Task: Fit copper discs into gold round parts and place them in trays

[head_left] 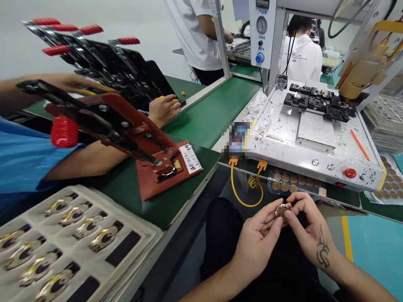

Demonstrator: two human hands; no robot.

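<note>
Both hands low over the lap, in front of the bench edge; left hand [256,239] and right hand [310,228] pinch one small round gold-coloured part [281,211] between thumbs and fingertips, both closed on it; part sits just below the white machine bed [283,138], near the yellow cable [244,191] looping down from the bed's front; right hand carries a dark tattoo on its back.

On the bed: row of black fixtures [317,102] at the rear, brass-coloured nozzle head [360,75] above them, orange pen [360,144] at the right, red button [350,173] on the front face; pressure gauge [261,25] on the column behind.

Left of the lap: red toggle-clamp jig [151,155] on the green belt [210,113], red-capped handle up; white tray [72,239] of gold parts in pockets at lower left.

A co-worker's arm in a blue sleeve [25,159] lies beside the jig, their hand [163,109] resting further up by a stack of black clamps [103,63]; two more people in white stand at the back.
</note>
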